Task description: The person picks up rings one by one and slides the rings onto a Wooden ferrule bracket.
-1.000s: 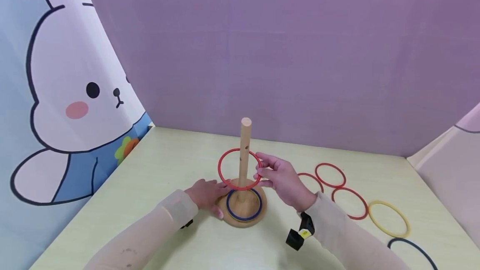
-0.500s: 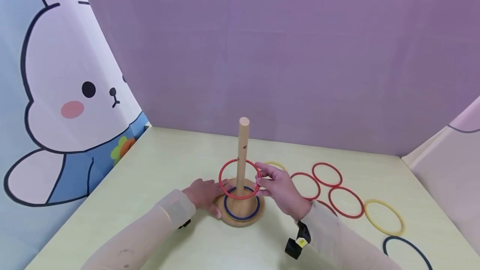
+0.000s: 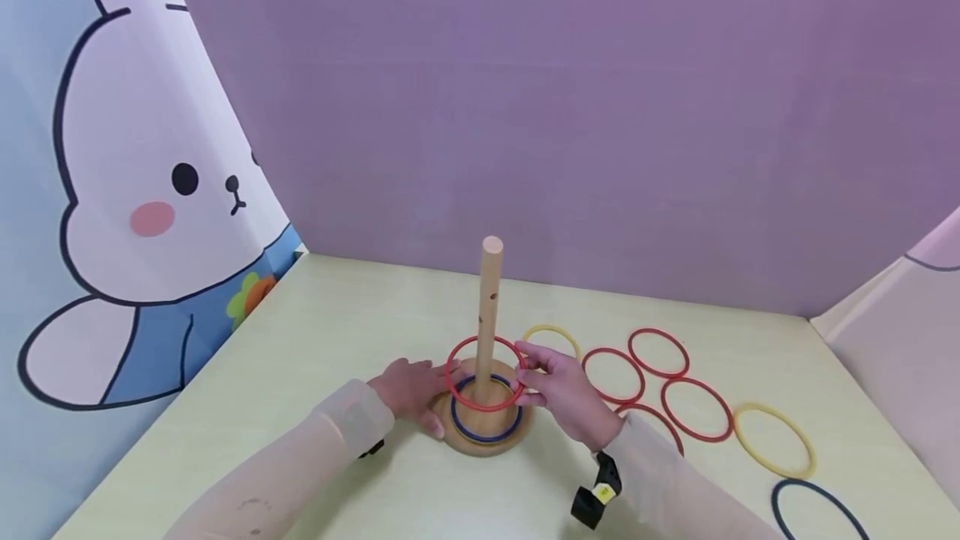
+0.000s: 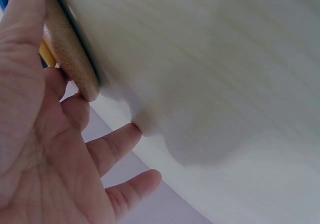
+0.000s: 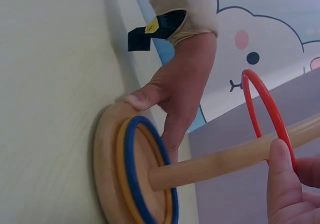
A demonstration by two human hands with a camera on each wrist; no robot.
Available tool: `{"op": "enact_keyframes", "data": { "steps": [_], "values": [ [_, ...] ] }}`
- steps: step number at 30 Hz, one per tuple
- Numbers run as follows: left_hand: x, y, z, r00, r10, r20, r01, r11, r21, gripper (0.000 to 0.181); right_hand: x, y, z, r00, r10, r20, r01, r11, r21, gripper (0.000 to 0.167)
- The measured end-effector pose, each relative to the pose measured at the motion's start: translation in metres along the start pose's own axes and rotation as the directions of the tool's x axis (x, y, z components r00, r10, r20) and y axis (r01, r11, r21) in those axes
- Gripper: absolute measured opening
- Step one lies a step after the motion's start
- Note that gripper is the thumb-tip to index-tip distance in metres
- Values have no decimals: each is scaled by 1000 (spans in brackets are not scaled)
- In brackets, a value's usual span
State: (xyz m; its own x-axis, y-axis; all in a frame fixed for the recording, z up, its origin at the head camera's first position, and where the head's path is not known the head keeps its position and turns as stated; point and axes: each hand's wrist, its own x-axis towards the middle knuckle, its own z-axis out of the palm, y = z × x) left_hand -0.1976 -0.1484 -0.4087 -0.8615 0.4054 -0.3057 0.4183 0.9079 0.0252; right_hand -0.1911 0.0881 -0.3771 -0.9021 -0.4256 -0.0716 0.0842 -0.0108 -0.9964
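A wooden peg point(image 3: 489, 294) stands upright on a round wooden base point(image 5: 106, 169). My right hand point(image 3: 566, 397) pinches a red ring point(image 5: 270, 106) between thumb and fingers at its right side. The peg passes through this ring, which hangs tilted above the base. Lower down, a blue ring point(image 5: 131, 169) lies over a yellow ring point(image 5: 121, 159) around the peg's foot. At the base's left side rests my left hand point(image 3: 408, 394), with thumb and fingers spread against the rim. In the left wrist view its outer fingers point(image 4: 117, 146) stretch past the base edge.
Right of the peg, several red rings point(image 3: 697, 410) lie flat on the pale table point(image 3: 360, 307). A yellow ring point(image 3: 775, 441) and a dark blue ring point(image 3: 821, 490) lie farther right. Another yellow ring point(image 3: 551, 328) is partly behind my right hand. A purple backdrop point(image 3: 525, 107) rises behind.
My right hand has lowered the red ring along the peg, from about mid-height to nearer the base. The left hand stays at the base's left side.
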Motion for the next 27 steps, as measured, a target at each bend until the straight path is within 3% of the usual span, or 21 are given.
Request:
{"op": "enact_keyframes", "data": {
  "steps": [14, 18, 22, 27],
  "values": [
    [2, 3, 2, 1000, 4, -10, -3, 999, 33, 88, 3, 23, -11, 1000, 5, 0, -5, 1000, -13, 49],
    [3, 1, 2, 1000, 11, -9, -11, 1000, 21, 88, 8, 27, -13, 999, -31, 22, 33, 994, -106, 47],
    [2, 0, 2, 1000, 14, -5, -14, 1000, -4, 88, 14, 27, -16, 996, -83, 38, 90, 963, -253, 42],
    [0, 0, 1, 1000, 19, -15, -18, 999, 33, 92, 21, 24, -17, 996, -72, 49, 84, 934, -347, 40]
  ]
}}
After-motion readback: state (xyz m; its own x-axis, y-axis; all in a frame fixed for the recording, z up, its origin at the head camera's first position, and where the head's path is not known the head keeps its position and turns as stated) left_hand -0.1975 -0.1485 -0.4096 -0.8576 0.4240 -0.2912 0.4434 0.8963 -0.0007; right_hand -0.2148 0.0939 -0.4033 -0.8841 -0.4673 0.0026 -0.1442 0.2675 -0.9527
